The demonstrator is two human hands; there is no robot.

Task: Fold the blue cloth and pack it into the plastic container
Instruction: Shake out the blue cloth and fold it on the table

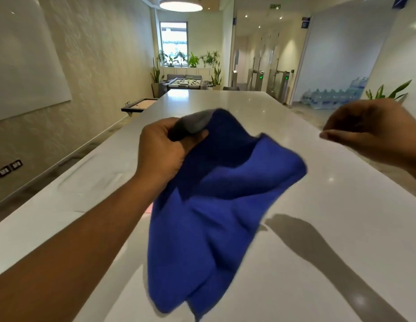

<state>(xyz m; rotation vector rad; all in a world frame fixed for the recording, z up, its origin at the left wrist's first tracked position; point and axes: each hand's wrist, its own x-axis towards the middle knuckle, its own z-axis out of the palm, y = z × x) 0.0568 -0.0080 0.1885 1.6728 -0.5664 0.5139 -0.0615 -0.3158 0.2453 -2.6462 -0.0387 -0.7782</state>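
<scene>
The blue cloth [216, 219] hangs crumpled in the air above the white table [318, 228], motion-blurred, its lower end dangling toward me. My left hand [165, 154] is shut on its upper left corner, where a grey patch [195, 123] shows. My right hand [365, 133] is raised at the right, apart from the cloth, its fingertips pinched together with nothing between them. A faint see-through outline on the table at the left looks like the plastic container [91, 180]; its shape is hard to make out.
The long white table runs away from me, its left edge [63, 194] above the floor. A small pink patch [149, 208] peeks out behind the cloth. Far off are a foosball table [185, 82], potted plants and stacked water bottles [334, 95].
</scene>
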